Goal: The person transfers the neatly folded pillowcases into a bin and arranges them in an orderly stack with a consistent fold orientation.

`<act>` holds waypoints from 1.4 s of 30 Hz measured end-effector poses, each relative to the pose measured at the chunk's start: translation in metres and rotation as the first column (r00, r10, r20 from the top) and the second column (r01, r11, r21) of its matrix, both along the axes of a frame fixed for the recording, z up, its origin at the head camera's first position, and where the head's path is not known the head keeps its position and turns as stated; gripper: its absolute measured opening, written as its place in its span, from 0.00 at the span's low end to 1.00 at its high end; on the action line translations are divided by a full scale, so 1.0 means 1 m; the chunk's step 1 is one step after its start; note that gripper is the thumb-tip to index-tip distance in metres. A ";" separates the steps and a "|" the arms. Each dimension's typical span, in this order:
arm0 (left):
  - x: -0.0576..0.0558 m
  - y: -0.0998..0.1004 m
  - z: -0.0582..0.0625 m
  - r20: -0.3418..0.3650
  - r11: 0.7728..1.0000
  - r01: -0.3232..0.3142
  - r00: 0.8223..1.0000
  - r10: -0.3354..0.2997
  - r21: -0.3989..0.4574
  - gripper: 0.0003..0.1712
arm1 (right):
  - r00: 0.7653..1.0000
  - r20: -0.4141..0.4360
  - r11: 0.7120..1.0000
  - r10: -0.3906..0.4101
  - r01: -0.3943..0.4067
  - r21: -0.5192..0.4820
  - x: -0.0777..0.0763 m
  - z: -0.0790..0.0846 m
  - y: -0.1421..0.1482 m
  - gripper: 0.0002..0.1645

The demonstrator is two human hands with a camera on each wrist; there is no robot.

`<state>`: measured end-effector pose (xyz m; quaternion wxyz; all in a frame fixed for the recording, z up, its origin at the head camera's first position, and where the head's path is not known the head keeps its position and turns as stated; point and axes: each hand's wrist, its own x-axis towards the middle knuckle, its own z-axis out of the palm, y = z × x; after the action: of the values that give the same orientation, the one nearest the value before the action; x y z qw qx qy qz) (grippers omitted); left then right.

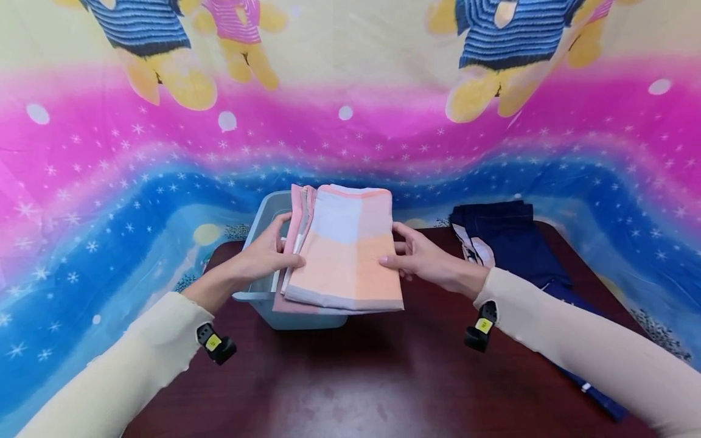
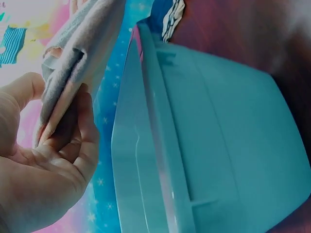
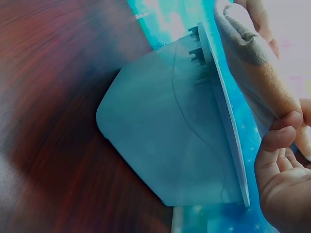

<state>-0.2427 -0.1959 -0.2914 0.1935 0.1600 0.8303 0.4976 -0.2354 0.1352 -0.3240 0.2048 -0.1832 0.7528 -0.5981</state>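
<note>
Both hands hold up a folded checked towel (image 1: 350,243) in orange, pink, white and grey, with pinkish layers showing along its left side. My left hand (image 1: 268,248) grips the left edge, thumb on the front and fingers behind. At the right edge, my right hand (image 1: 421,255) pinches the cloth between thumb and fingers. Behind and below the towel stands a light blue-green plastic basket (image 1: 312,320) on the table; the towel overlaps much of its opening in the head view. Its side wall (image 2: 233,136) fills much of the left wrist view.
Folded dark blue clothing (image 1: 506,243) lies on the right of the dark red-brown table (image 1: 350,389), with another dark blue piece (image 1: 594,392) partly under the right sleeve. A colourful printed curtain (image 1: 339,146) hangs close behind the table.
</note>
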 end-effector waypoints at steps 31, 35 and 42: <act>-0.024 -0.038 0.016 -0.040 0.991 0.003 0.999 -0.008 -0.132 0.56 | 1.000 0.014 0.999 -0.003 0.003 -0.038 -0.027 0.007 -0.044 0.45; -0.028 -0.042 0.018 -0.046 0.993 0.013 0.999 -0.018 -0.120 0.56 | 1.000 0.014 1.000 -0.011 0.011 -0.028 -0.032 0.009 -0.048 0.44; -0.035 -0.049 0.020 -0.044 0.990 -0.003 0.999 -0.003 -0.144 0.56 | 0.999 0.021 0.999 -0.024 0.025 -0.028 -0.042 0.009 -0.058 0.44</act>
<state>-0.2781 -0.2454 -0.2710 0.1863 0.1565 0.8681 0.4327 -0.2771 0.0770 -0.3151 0.2025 -0.1708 0.7443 -0.6130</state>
